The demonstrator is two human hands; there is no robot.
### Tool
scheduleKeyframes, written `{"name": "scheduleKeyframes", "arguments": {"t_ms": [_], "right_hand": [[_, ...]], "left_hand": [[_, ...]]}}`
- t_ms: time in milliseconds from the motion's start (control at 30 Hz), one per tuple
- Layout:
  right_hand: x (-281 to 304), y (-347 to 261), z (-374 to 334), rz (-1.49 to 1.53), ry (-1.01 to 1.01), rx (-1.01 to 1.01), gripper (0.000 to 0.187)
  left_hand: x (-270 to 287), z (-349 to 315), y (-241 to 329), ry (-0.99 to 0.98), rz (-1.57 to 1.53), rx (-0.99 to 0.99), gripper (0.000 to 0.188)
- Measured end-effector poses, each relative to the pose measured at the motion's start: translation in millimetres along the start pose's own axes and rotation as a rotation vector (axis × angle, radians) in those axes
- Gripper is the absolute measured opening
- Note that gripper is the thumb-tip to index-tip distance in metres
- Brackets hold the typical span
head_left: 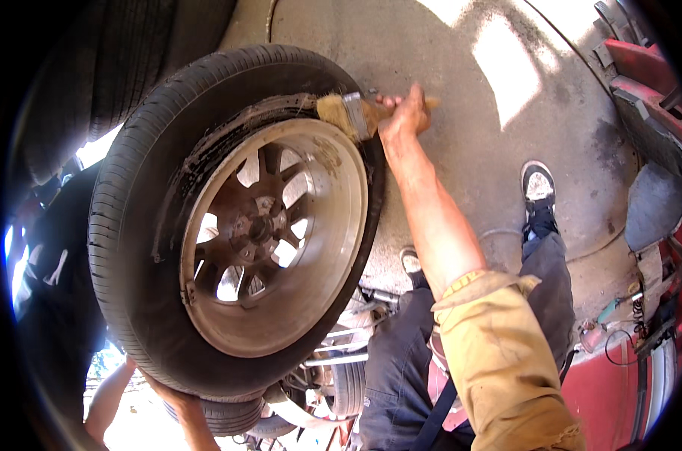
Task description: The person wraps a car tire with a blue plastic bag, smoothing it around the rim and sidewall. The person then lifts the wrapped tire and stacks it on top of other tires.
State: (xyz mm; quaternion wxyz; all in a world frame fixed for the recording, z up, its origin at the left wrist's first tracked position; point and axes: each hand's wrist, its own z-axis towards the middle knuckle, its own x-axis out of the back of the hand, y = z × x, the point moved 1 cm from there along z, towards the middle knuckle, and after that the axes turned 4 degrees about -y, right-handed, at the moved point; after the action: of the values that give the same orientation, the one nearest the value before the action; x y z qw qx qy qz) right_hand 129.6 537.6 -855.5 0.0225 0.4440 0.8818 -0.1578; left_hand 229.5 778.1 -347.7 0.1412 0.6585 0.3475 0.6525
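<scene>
A large black tire [134, 225] on a silver multi-spoke alloy wheel rim [281, 342] fills the left half of the view, tilted. My right hand [407, 114] is closed around the handle of a wide flat brush [360, 116] with a metal band. Its pale bristles touch the tire's inner sidewall just above the rim's upper edge. Dark, wet-looking streaks run along that sidewall. Below the tire, a bare forearm, apparently my left, rises to its lower edge; what shows of my left hand [157, 383] is against the tread, with the fingers hidden.
More tires [134, 56] stand at the upper left. Someone in dark clothing [51, 286] is at the left edge; another bare arm [106, 402] shows nearby. Red metal equipment [642, 64] lines the right side. My shoe [538, 184] rests on the concrete floor [461, 165].
</scene>
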Motion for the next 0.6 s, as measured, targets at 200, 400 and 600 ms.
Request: {"name": "scheduleKeyframes", "arguments": {"t_ms": [200,400,600], "right_hand": [[247,42,19,0.025,0.566,-0.019,0.021],[371,64,-206,0.015,0.827,-0.337,0.015],[374,-2,-290,-0.042,0.018,-0.383,0.020]], "left_hand": [[14,27,0,-0.171,0.020,-0.154,0.062],[7,1,25,-0.278,0.063,-0.210,0.059],[23,70,-10,-0.424,0.811,-1.052,0.047]]}}
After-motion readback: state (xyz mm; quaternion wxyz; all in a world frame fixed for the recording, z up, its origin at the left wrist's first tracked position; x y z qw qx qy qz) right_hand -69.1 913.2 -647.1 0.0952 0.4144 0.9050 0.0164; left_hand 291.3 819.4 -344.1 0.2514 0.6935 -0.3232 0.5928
